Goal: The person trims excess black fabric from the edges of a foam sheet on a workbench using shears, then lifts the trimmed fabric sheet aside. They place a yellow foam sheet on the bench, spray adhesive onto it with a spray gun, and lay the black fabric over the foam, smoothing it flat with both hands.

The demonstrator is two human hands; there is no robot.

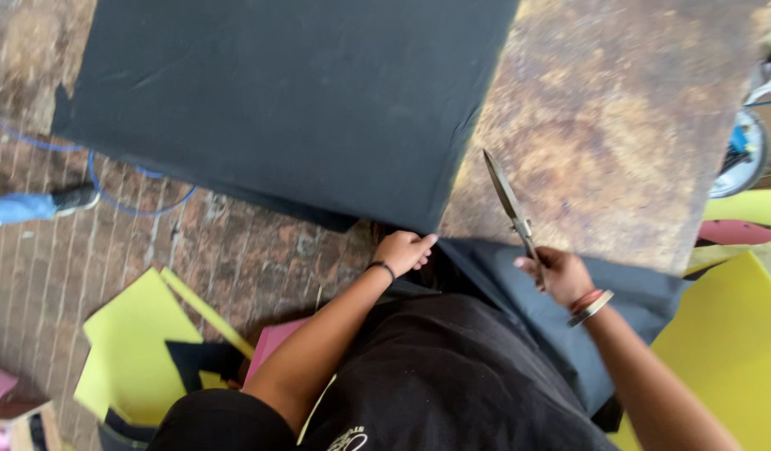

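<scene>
The large dark grey fabric sheet (277, 100) lies spread over your worn, rust-brown wooden table (603, 134), its near corner hanging off the table's front edge. Your left hand (402, 250) pinches that corner, fingers closed on the cloth. Just right of the corner, your right hand (561, 274) is clenched around the handles of the long metal scissors (507, 200), blades together and pointing up over the table. Yellow foam sheets (135, 351) lie on the brick floor left of the table.
</scene>
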